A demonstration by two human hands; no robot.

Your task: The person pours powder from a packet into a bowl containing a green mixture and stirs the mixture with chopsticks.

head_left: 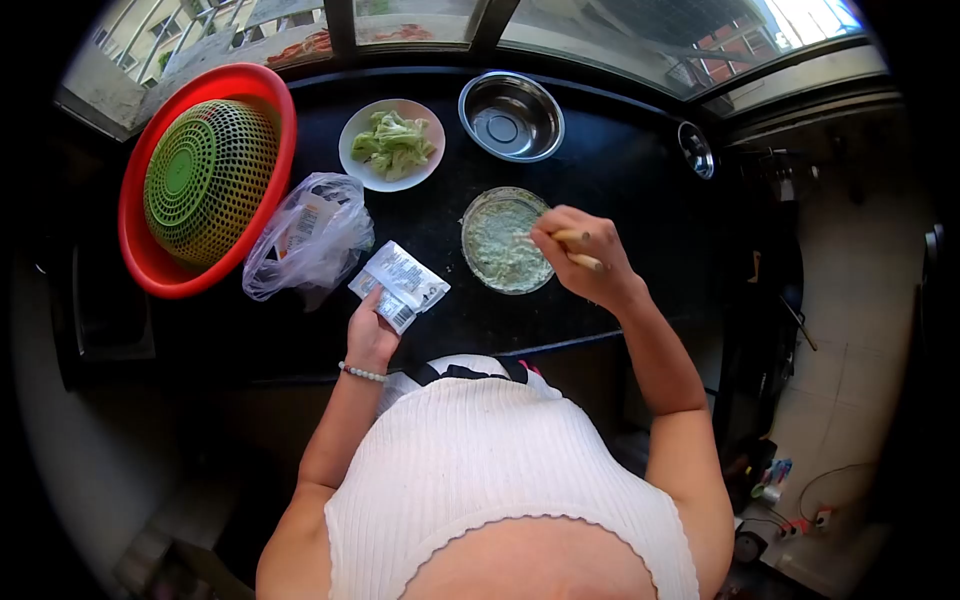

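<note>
My right hand [587, 250] is closed round a pair of wooden chopsticks [583, 262], whose upper ends stick out past the fingers. Their lower ends reach toward a glass bowl [463, 240] of pale, greenish-white lumpy mixture [508, 245]. In my left hand [373, 335] is a white and silver printed packet [400, 285], gripped by its lower edge over the counter front. The packet lies left of the glass bowl, apart from it. Whether the packet is torn open cannot be made out.
On the dark counter [640, 190] stand a white plate of pale green leaves [392, 145], a steel bowl [511, 115] and a crumpled plastic bag [312, 235]. A red basin [133, 225] holding a green colander [210, 180] stands at left. Windows line the back; a small metal dish [695, 150] is far right.
</note>
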